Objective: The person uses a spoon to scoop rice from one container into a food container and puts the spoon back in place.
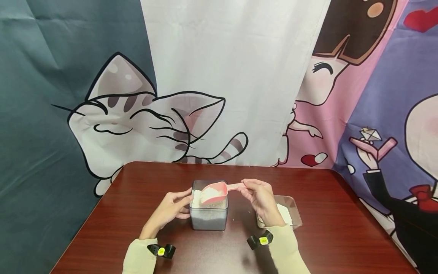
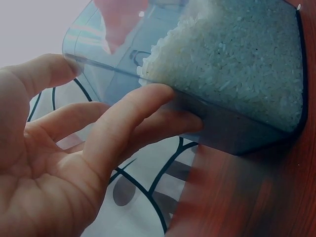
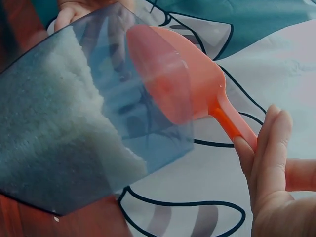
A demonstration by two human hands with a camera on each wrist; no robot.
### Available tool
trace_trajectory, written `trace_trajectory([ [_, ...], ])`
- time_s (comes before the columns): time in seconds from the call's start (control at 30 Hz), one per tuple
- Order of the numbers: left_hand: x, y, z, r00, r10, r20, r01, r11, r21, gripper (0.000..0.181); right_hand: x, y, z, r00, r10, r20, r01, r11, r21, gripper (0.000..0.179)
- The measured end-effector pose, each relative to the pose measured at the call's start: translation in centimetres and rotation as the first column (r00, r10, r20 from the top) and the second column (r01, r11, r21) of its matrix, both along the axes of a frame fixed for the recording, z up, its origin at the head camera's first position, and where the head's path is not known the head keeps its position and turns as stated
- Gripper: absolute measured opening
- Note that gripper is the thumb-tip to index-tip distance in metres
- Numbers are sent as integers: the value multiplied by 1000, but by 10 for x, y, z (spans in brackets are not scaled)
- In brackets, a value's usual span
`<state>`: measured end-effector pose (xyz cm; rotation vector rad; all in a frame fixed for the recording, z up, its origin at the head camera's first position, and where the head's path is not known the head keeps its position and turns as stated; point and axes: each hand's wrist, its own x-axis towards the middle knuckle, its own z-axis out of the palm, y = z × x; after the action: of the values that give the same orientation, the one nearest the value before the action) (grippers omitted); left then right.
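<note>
My right hand (image 1: 261,199) pinches the handle of a pink scoop (image 1: 223,194) heaped with white rice. The scoop's bowl is over the mouth of a clear, grey-tinted box (image 1: 208,220), overlapping its upper wall in the right wrist view. Rice (image 2: 237,64) lies inside this box, its surface sloping. My left hand (image 1: 172,205) rests its fairly straight fingers against the box's left side, with one fingertip (image 2: 69,64) at the rim in the left wrist view. The box stands upright on the table.
A clear shallow tub (image 1: 295,213) with white rice stands on the right, partly hidden behind my right hand and wrist. The brown wooden table (image 1: 137,198) reaches back to a printed cartoon curtain (image 1: 232,68). A few stray grains lie beside the box.
</note>
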<state>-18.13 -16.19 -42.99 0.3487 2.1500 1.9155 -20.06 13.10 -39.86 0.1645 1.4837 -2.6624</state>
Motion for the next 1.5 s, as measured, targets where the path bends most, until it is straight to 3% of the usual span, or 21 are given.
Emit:
trace_trajectory([
  [0.37, -3, 1, -4, 1000, -5, 2, 5, 1000, 5, 56, 8, 27, 12, 999, -23, -49, 20, 998, -65, 17],
  [0.6, -3, 0, -5, 1000, -3, 0, 3, 1000, 7, 56, 14, 51, 19, 998, -21, -66, 18, 999, -48, 19],
  [1.1, -1, 1, -3, 1000, 1, 11, -1, 1000, -3, 55, 27, 115, 13, 995, -75, -62, 69, 993, -95, 19],
  [1.33, -1, 2, -1, 1000, 4, 18, -3, 1000, -11, 56, 29, 145, 11, 997, -39, -60, 30, 989, -147, 26],
  [1.5, 0, 0, 0, 1000, 15, 14, -15, 1000, -16, 57, 29, 163, 10, 998, -41, -45, 35, 992, -117, 25],
])
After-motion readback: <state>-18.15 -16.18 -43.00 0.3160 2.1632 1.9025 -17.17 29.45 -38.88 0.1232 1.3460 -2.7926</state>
